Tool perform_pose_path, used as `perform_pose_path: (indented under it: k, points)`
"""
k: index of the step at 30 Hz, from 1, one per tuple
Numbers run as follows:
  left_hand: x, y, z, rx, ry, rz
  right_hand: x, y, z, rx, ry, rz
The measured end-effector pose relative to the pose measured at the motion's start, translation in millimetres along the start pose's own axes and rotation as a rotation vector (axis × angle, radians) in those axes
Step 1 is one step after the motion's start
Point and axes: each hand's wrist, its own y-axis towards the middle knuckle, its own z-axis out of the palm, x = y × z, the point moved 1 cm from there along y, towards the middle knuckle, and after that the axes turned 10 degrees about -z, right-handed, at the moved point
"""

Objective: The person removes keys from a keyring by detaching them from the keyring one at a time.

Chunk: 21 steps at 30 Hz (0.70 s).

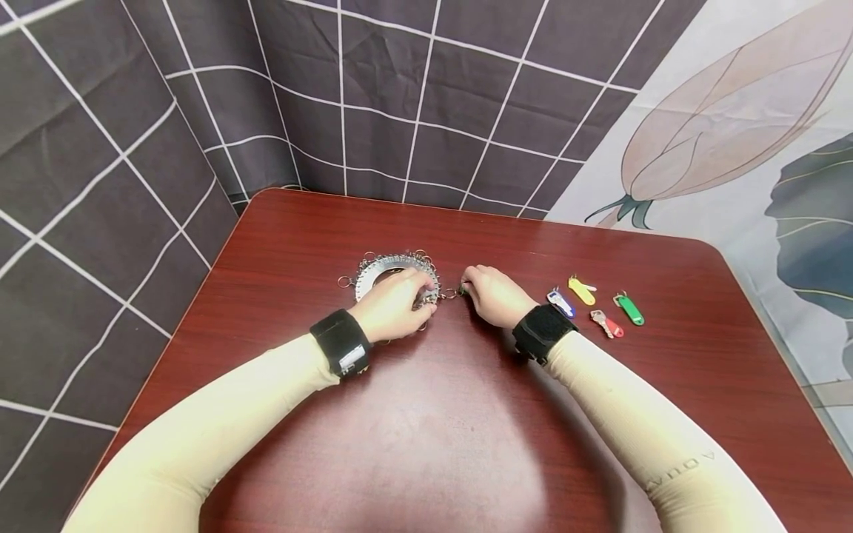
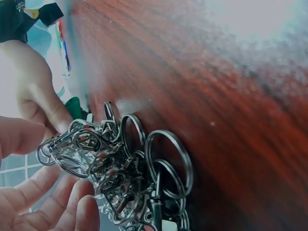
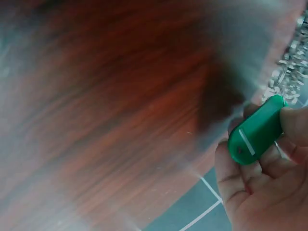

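A flat silver ring-shaped holder point(image 1: 366, 283) lies on the table, hung all around with metal clasps and split rings point(image 2: 169, 163). Over its near right side, my left hand point(image 1: 395, 305) has thumb and fingers curled about the edge, around a cluster of clasps. My right hand point(image 1: 496, 296) pinches a green key tag point(image 3: 257, 132) between thumb and fingers, just right of the holder. A split ring point(image 1: 449, 294) stretches between the tag and the holder's edge. Whether the tag is hooked onto a clasp is hidden.
Right of my right hand lie key tags with keys: a blue one point(image 1: 562, 303), a yellow one point(image 1: 583, 292), a red one point(image 1: 614, 329) and another green one point(image 1: 629, 309). The reddish wooden table point(image 1: 426, 414) meets dark gridded cloth point(image 1: 400, 96) at its back.
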Motion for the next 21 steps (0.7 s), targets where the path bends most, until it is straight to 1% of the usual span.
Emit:
perform_pose_path:
  k: [4,7,11,13,17,21]
  points:
    - [-0.5,2.7,2.1,-0.021,0.011,0.018,0.8,-3.0,-2.8,-0.009,0.104,0.063]
    - [-1.7,5.8,4.2,-0.032,0.025,0.023,2.2,-4.7,-6.2,-0.027,0.225,0.098]
    - [-4.7,11.6,7.0,-0.020,0.032,0.005,6.0,-5.4,-13.2,-0.046,0.393,0.135]
    - [-6.6,14.7,7.6,-0.012,0.027,-0.009,7.5,-5.0,-16.0,-0.055,0.453,0.148]
    - [-9.0,20.3,9.2,-0.005,0.019,-0.037,10.1,-3.9,-20.0,-0.072,0.527,0.133]
    - [-9.7,23.6,10.6,-0.012,-0.003,-0.052,16.3,-4.2,-24.8,-0.078,0.543,0.121]
